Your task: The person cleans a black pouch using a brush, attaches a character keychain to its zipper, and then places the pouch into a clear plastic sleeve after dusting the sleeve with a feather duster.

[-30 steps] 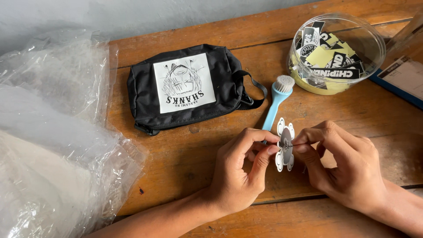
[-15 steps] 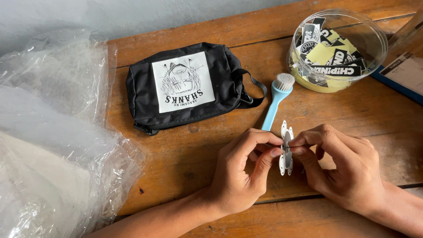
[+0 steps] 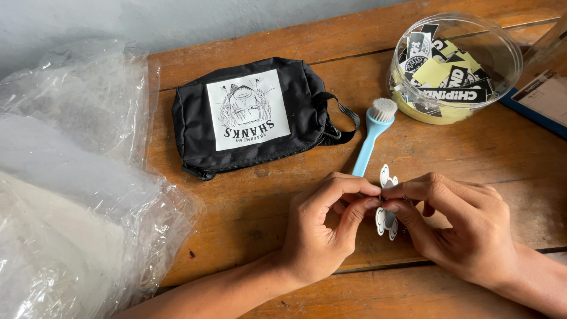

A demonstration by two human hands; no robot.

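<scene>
Both hands, left (image 3: 322, 227) and right (image 3: 458, 227), pinch a small white sticker (image 3: 387, 201); peeling goes best slowly, fingertips gripping its edge

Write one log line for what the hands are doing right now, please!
left hand: pinching small white cut-out sticker | right hand: pinching same sticker | nearby: light blue plastic brush, black fabric pouch | surface: brown wooden table

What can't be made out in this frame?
- Middle of the white sticker: head view, covered by fingertips of the left hand and right hand.
- Blue tray: cut off by the right edge.
- Brush handle end: behind the left hand.
</scene>
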